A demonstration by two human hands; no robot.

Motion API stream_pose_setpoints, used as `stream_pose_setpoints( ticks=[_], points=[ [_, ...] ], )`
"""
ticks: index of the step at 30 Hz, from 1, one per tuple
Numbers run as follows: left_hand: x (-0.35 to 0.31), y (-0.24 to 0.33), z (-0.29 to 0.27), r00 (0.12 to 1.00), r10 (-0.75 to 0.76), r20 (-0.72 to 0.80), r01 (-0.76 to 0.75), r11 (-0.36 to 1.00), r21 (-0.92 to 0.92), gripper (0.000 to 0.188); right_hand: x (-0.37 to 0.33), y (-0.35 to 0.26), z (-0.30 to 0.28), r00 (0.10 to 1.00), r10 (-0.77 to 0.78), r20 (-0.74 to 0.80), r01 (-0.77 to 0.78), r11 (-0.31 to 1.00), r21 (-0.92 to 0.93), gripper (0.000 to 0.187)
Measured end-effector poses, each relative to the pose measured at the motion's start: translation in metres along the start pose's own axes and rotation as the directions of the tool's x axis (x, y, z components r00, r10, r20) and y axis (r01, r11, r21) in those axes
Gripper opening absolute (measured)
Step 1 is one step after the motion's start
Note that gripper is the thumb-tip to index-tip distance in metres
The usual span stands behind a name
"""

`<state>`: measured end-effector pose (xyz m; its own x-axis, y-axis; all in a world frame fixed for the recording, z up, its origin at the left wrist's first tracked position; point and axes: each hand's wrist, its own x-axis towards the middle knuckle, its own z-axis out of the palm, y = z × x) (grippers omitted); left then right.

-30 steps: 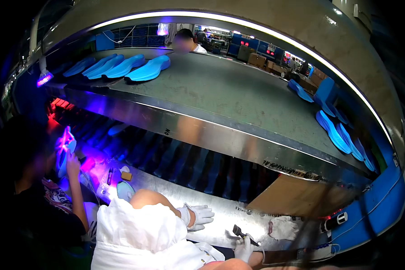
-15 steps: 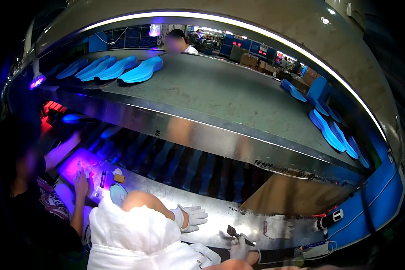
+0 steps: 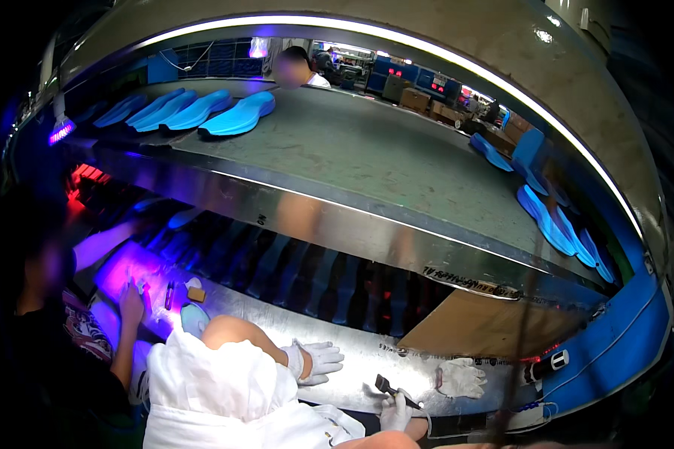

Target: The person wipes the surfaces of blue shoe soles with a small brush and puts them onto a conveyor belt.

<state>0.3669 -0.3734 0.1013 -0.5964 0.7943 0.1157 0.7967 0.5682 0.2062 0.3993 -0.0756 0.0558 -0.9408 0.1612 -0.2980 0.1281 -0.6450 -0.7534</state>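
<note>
My left hand (image 3: pixel 318 363), in a white glove, lies flat on the metal ledge (image 3: pixel 367 355) with its fingers spread and nothing in it. To its right, my right hand (image 3: pixel 397 413) is also gloved and closed around the handle of a brush (image 3: pixel 385 385). The brush's wide dark head points up and left, just above or at the ledge; I cannot tell whether it touches. Beyond the brush lies a loose white glove (image 3: pixel 463 379). By my left elbow is a pale greenish, sole-shaped piece (image 3: pixel 195 319), partly hidden by my sleeve.
Above the ledge runs a green conveyor belt (image 3: pixel 367 165) with blue soles (image 3: pixel 241 115) at left and more blue soles (image 3: pixel 544 218) at right. A co-worker (image 3: pixel 67 322) sits at left near a yellowish block (image 3: pixel 196 295). A black cylinder (image 3: pixel 547 367) and brown panel (image 3: pixel 494 325) are at right.
Both my hands stay nearly in place, the right still gripping the brush. The co-worker's far arm has shifted slightly. A blurred dark strand at right now appears farther left.
</note>
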Motion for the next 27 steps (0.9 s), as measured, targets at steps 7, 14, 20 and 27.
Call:
stream_pose_setpoints(
  ticks=[7, 14, 20, 27],
  points=[
    [-0.007, -0.001, 0.006, 1.0, -0.021, 0.001, 0.021, 1.0, 0.019, 0.05, -0.004, 0.002, 0.002, 1.0, 0.009, 0.011, -0.009, 1.0, -0.013, 0.025],
    [-0.006, 0.003, -0.012, 0.998, -0.005, 0.066, 0.006, 1.0, -0.005, 0.046, -0.007, 0.003, 0.003, 1.0, 0.008, 0.005, -0.008, 1.0, -0.001, 0.026],
    [-0.012, -0.004, 0.014, 0.991, -0.078, 0.109, 0.075, 0.997, 0.026, 0.053, -0.011, 0.003, 0.008, 1.0, 0.007, 0.002, -0.007, 1.0, -0.001, 0.024],
    [-0.015, -0.003, 0.006, 1.0, -0.027, 0.007, 0.027, 1.0, -0.007, 0.049, 0.019, 0.025, -0.041, 0.979, -0.082, 0.185, 0.115, 0.977, -0.177, 0.024]
  ],
)
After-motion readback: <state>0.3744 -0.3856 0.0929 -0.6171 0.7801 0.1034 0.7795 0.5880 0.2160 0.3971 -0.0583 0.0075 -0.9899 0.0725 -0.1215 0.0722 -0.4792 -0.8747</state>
